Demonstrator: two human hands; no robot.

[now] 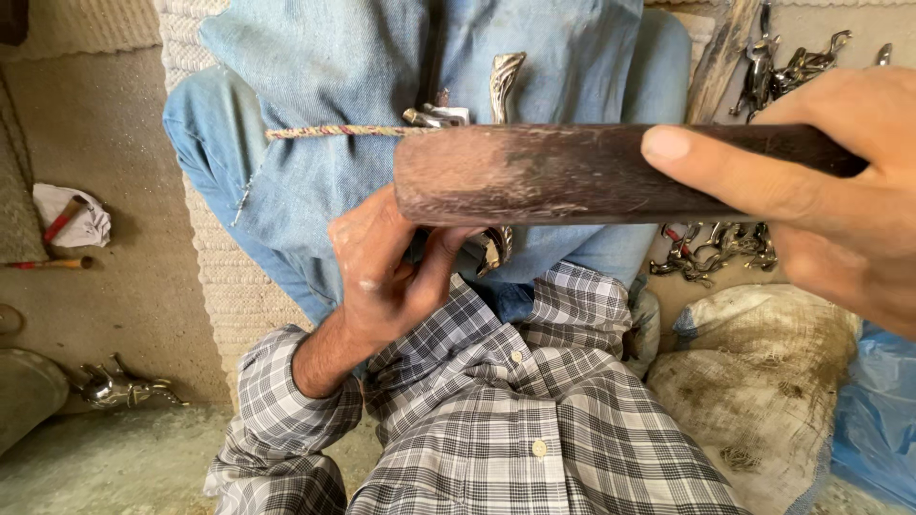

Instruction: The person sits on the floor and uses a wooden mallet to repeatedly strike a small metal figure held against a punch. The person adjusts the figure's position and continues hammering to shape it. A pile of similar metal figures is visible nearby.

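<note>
My right hand (830, 191) grips a thick, dark wooden rod (572, 174) and holds it level across my lap, thumb on top. Below the rod, my left hand (382, 272) is closed around a shiny curved metal piece (505, 80). The rod hides the middle of that piece; its upper end shows above the rod and its lower tip shows below it. A thin twisted cord (329, 131) runs in from the left to a small metal fitting (435, 116) just behind the rod's end. I sit in blue jeans and a checked shirt.
Several small metal figures (787, 65) are heaped at the top right, with more (716, 250) under the rod. A dirty sack (763, 377) and blue plastic (883, 410) lie at the right. At the left are a white cloth (81, 224), a red-handled tool (52, 262) and another metal figure (124, 389).
</note>
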